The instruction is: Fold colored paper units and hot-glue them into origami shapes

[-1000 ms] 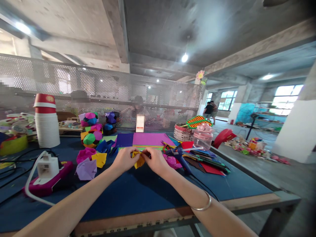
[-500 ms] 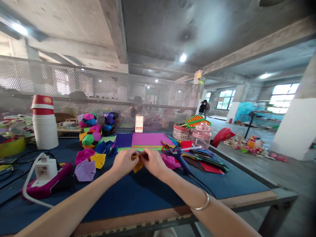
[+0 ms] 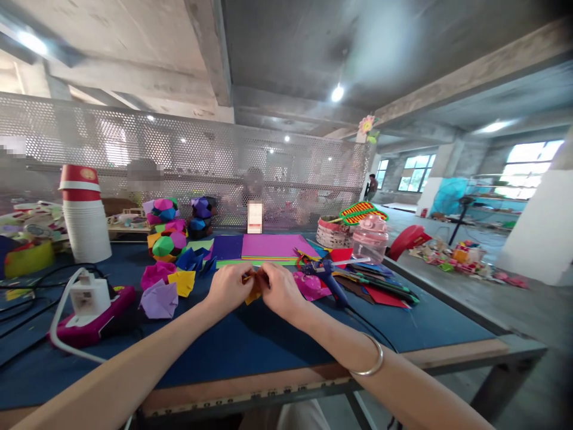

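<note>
Fingers [image 3: 264, 280] — yellow paper [image 3: 253, 295] pinched between them, tip below

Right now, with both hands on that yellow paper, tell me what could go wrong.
The yellow paper, pinched between the left hand and the right hand, might tear or crease if pulled hard.
The glue gun lies near the right hand, so a knuckle could brush it; whether it is hot cannot be seen.
Its black cord appears close to the right forearm, which might snag it.
</note>
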A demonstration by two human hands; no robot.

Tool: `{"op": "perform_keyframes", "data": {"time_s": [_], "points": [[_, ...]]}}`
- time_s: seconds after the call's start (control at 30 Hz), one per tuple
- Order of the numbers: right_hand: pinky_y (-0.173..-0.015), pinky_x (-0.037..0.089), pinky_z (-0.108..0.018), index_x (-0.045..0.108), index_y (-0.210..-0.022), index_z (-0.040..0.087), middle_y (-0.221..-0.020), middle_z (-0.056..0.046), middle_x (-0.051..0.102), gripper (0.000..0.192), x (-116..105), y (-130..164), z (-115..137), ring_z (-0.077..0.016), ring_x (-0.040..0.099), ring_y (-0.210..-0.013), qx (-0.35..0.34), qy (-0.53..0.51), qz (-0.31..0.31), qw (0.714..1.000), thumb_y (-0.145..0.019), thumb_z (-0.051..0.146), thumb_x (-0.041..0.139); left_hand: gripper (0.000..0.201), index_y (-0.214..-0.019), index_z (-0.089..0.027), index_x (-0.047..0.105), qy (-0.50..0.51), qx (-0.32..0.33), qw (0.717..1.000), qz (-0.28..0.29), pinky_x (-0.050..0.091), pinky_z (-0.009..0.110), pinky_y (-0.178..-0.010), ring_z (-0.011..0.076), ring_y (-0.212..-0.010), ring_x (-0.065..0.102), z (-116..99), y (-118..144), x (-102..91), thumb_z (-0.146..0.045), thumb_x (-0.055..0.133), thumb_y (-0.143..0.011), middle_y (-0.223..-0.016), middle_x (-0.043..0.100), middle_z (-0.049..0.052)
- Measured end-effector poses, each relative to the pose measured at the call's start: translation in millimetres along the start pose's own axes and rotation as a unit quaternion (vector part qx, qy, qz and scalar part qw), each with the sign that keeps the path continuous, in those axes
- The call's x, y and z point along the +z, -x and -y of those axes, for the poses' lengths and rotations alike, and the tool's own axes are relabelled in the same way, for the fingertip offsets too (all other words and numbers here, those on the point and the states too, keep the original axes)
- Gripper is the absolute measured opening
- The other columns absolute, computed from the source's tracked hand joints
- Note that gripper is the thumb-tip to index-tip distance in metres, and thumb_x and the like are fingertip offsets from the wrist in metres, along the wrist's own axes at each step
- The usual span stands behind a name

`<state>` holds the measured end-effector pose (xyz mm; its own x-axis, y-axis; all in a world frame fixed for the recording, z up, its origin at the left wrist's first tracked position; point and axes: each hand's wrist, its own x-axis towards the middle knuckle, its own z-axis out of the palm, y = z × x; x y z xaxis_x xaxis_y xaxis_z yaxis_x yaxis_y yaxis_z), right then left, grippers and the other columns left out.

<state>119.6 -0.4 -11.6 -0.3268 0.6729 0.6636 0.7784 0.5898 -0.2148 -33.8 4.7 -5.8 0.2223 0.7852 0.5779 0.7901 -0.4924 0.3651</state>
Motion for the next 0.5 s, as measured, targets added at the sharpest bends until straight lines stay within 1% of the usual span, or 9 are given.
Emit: {"op": "perform_keyframes", "data": {"time_s": [0.17, 0.33, 0.4, 0.5], "points": [[-0.072, 0.04, -0.03, 0.053, -0.084, 0.017, -0.085, -0.009, 0.061, 0.015, 3.2, 4.3, 4.2, -0.0224, 0.057, -0.083, -0.017, -0.001, 0.013, 1.0, -0.077, 0.006, 0.046, 0.015, -0.072, -0.021, 0.064, -0.009, -0.014, 1.0, 0.006, 0.028, 0.024, -0.054, 0.017, -0.065, 0.059, 2.9, -0.4, 2.1, -0.023, 0.049, -0.074, -0.069, 0.067, 0.004], [-0.076, 0.041, -0.033, 0.055, -0.085, 0.016, -0.086, -0.01, 0.062, 0.017, 3.9, 4.8, 7.4, -0.0232, 0.057, -0.084, -0.024, 0.007, 0.015, 1.0, -0.074, 0.006, 0.046, 0.015, -0.068, -0.02, 0.063, -0.018, -0.017, 1.0, -0.004, 0.028, 0.024, -0.055, 0.0173, -0.066, 0.059, 2.4, 0.5, 3.9, -0.023, 0.049, -0.074, -0.067, 0.066, 0.004], [-0.075, 0.043, -0.031, 0.057, -0.084, 0.016, -0.086, -0.01, 0.063, 0.018, 2.8, 1.7, 6.8, -0.0226, 0.058, -0.084, -0.011, -0.015, 0.014, 1.0, -0.074, 0.006, 0.046, 0.014, -0.067, -0.02, 0.061, -0.015, -0.023, 1.0, -0.009, 0.029, 0.024, -0.054, 0.0165, -0.063, 0.058, 2.5, -1.0, 3.8, -0.023, 0.049, -0.073, -0.065, 0.065, 0.003], [-0.073, 0.044, -0.027, 0.06, -0.085, 0.018, -0.087, -0.007, 0.067, 0.02, 2.7, -6.5, 1.5, -0.0192, 0.061, -0.082, 0.024, -0.096, 0.012, 0.995, -0.079, 0.006, 0.044, 0.011, -0.07, -0.02, 0.06, 0.01, -0.034, 0.999, -0.024, 0.031, 0.023, -0.055, 0.0149, -0.061, 0.056, 5.9, -6.2, 3.1, -0.024, 0.05, -0.072, -0.064, 0.063, 0.001]]}}
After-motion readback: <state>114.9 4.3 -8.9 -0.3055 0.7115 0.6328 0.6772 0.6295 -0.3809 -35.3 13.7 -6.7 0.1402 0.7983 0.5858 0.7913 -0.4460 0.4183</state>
